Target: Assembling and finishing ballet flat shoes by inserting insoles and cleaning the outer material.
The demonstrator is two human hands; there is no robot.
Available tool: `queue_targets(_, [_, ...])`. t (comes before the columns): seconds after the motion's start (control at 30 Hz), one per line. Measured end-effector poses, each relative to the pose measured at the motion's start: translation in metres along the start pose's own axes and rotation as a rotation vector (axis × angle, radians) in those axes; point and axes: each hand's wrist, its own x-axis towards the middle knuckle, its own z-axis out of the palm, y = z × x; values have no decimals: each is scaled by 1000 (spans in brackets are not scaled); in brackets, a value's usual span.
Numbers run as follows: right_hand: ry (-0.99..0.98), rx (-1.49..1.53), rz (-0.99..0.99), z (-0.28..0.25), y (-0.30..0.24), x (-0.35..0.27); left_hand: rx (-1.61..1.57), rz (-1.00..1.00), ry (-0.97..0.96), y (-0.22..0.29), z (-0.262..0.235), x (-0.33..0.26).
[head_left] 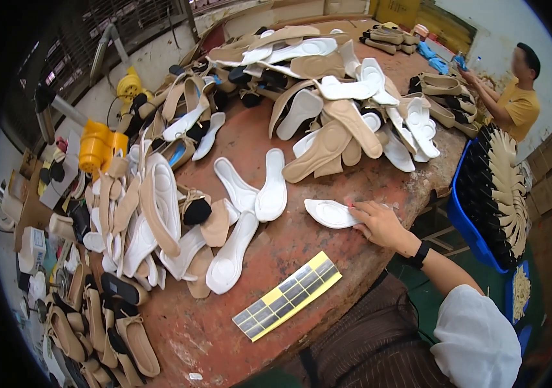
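Observation:
My right hand (pixel 381 223) reaches in from the right, a dark band on its wrist, with its fingers closed over one end of a white insole (pixel 328 214). That insole lies on or just above the worn reddish table (pixel 188 323); a small red spot shows by my fingertips. My left hand is out of sight. Left of the held insole, white insoles (pixel 271 184) lie spread apart. In front of it rests a yellow strip with dark silvery rectangles (pixel 287 296).
Heaps of beige and white insoles (pixel 347 129) cover the far side, with another pile (pixel 153 213) at left. Flat shoes (pixel 137 339) stand near left. A blue crate (pixel 467 213) of black and beige pieces sits right. A person in yellow (pixel 520 103) works at far right.

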Motion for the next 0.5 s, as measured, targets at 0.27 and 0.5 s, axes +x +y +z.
queue_targets(0.27, [-25, -15, 34, -6, -2, -3, 72, -10, -189, 27, 60, -59])
queue_targets(0.5, [62, -28, 26, 4, -6, -10, 168, -14, -285, 74, 110, -160])
